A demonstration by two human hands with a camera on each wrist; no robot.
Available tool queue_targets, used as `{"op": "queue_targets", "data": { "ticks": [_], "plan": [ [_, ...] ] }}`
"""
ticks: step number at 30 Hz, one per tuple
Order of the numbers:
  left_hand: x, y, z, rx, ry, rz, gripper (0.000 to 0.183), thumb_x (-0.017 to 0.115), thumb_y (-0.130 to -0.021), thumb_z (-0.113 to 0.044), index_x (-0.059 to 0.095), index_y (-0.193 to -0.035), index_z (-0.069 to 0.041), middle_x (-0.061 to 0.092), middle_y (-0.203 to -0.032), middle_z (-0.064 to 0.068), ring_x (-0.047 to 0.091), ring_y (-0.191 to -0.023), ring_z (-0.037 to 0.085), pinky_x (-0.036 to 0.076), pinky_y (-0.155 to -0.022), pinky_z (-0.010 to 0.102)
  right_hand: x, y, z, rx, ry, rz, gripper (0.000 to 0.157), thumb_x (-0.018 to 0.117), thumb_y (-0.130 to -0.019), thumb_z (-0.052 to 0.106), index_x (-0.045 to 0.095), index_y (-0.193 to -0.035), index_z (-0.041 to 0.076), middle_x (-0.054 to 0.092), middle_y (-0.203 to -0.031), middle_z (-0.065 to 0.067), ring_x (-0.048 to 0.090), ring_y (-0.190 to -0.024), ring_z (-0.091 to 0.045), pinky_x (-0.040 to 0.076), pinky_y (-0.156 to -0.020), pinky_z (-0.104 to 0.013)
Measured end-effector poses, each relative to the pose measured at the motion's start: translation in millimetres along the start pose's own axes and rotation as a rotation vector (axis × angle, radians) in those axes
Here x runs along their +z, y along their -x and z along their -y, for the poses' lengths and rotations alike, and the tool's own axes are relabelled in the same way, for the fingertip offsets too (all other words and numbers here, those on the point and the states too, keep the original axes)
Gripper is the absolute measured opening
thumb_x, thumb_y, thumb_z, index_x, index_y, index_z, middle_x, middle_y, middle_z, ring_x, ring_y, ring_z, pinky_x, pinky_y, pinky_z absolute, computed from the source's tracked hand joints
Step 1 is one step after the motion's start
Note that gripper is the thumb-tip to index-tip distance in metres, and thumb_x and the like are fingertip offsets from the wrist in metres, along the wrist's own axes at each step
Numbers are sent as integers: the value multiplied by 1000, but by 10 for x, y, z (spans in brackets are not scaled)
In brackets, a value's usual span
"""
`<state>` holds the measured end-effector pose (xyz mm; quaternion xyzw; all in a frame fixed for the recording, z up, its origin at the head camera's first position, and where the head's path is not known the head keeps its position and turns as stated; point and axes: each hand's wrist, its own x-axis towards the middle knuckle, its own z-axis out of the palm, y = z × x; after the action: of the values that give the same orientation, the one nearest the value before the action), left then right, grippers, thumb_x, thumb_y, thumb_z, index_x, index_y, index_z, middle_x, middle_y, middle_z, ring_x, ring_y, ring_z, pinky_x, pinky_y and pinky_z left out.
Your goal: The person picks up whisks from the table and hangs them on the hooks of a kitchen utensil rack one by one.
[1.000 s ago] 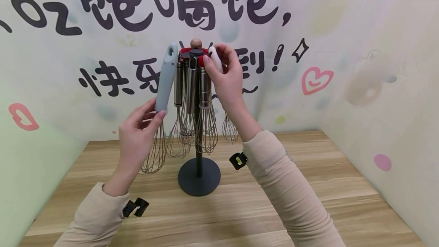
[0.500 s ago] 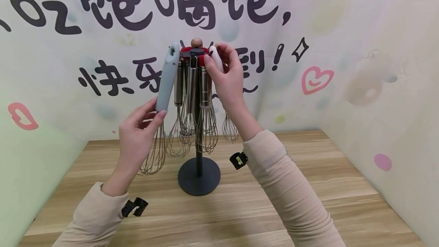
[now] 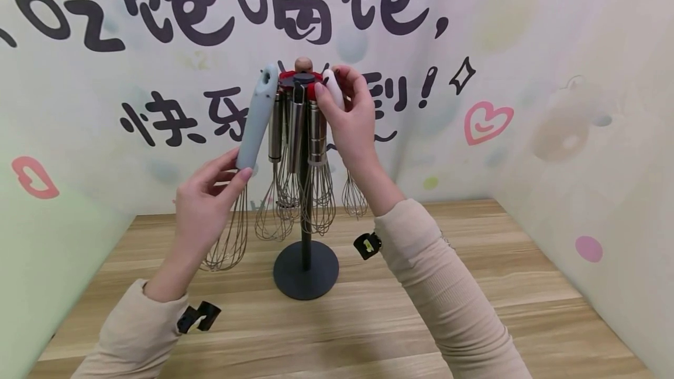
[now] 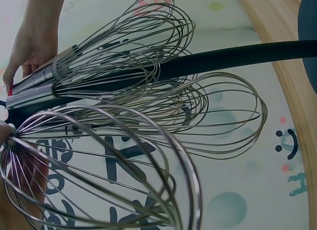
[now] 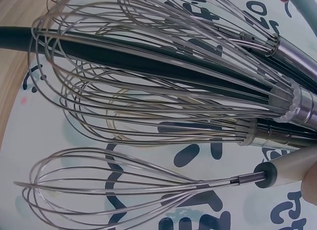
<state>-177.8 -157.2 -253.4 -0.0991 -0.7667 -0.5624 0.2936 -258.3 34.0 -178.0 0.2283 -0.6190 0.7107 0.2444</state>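
My left hand (image 3: 202, 203) pinches the lower end of a light blue whisk handle (image 3: 257, 119) between thumb and fingers. That whisk leans, its top beside the rack's head and its wire loops (image 4: 163, 156) hanging down to the left. Whether its eyelet still sits on a hook cannot be seen clearly. My right hand (image 3: 355, 116) grips the upper part of a white-handled whisk (image 3: 334, 88), with the thumb by a red part of the rack's head (image 3: 302, 78). Several steel-handled whisks (image 3: 317, 133) hang between my hands.
A black pole rises from a round dark base (image 3: 305, 271) on the wood-grain table (image 3: 400, 309). A wooden knob (image 3: 303, 65) sticks up behind the rack's head. Close behind stands a wall (image 3: 526, 45) with dark lettering; side walls flank the table.
My left hand has shifted slightly left and the blue whisk tilts more, its wire end swung left and away from the rack. The right hand stays almost in place.
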Motion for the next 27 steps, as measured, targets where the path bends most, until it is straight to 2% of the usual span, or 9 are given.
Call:
{"op": "queue_targets", "data": {
  "ticks": [2, 5, 7, 9, 13, 27],
  "plan": [
    [-13, -2, -9, -4, -7, 10, 38, 64, -91, -14, 61, -128, -9, 65, -111, -1, 60, -87, -7, 50, -75, 5, -3, 1, 1, -5, -4, 0, 38, 62, -89, 9, 48, -124, 0, 53, -118, -9, 50, -101, -9, 47, -85, -19],
    [-26, -3, -20, -3, -5, 20, 38, 64, -91, -15, 61, -128, -9, 62, -106, -16, 60, -87, -6, 50, -75, 5, -4, 3, 7, -16, -8, 4, 39, 61, -90, 8, 48, -125, -1, 53, -118, -9, 50, -100, -8, 47, -85, -18],
    [-30, -2, -34, -2, -7, 26, 38, 64, -91, -15, 61, -128, -9, 62, -105, -19, 61, -87, -6, 51, -75, 6, -5, 4, 10, -22, -8, 5, 39, 61, -89, 8, 47, -125, -2, 52, -118, -10, 49, -100, -7, 47, -85, -18],
    [-31, -6, -39, -3, -9, 43, 38, 63, -92, -16, 60, -129, -9, 64, -108, -11, 61, -86, -6, 51, -75, 6, -7, 3, 12, -24, -5, 5, 39, 61, -90, 8, 47, -125, -2, 52, -118, -10, 49, -100, -7, 47, -85, -19],
    [-26, -18, -50, -5, -29, 94, 40, 62, -93, -18, 58, -131, -7, 64, -118, 12, 59, -87, -9, 50, -76, 5, -10, 1, 9, -20, -10, 5, 39, 61, -90, 7, 47, -125, -2, 52, -118, -9, 49, -99, -7, 47, -85, -19],
    [9, -5, -24, -47, -18, 125, 42, 61, -94, -20, 56, -132, -5, 63, -119, 16, 58, -88, -11, 49, -76, 5, 1, 8, 9, -13, -17, 9, 38, 61, -89, 7, 48, -124, -1, 53, -120, -10, 51, -102, -9, 48, -87, -19]
  ]
}}
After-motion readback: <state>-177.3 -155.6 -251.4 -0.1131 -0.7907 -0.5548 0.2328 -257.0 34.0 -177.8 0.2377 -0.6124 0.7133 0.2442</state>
